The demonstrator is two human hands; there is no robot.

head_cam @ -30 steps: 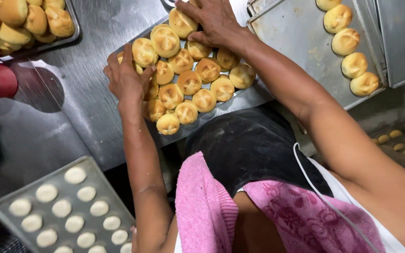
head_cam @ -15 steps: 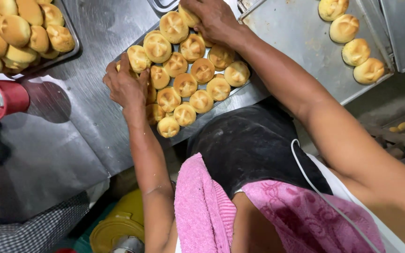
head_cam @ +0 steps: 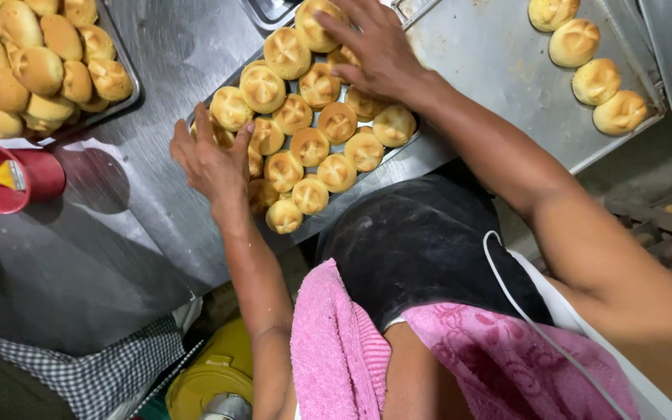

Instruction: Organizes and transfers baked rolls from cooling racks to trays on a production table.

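Pressing flat on baked buns (head_cam: 310, 146), right hand (head_cam: 375, 48) spread wide; left hand (head_cam: 210, 159) open, touching tray (head_cam: 386, 163) edge on steel surface (head_cam: 157, 210).

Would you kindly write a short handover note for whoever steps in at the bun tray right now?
Left hand: open, fingers spread, against the buns at the tray's left edge.
Right hand: flat on the buns at the far end.
Tray sits on the steel table, buns packed close.
Another tray to the right holds four buns.
Done: buns gathered together.
Left: cannot tell.
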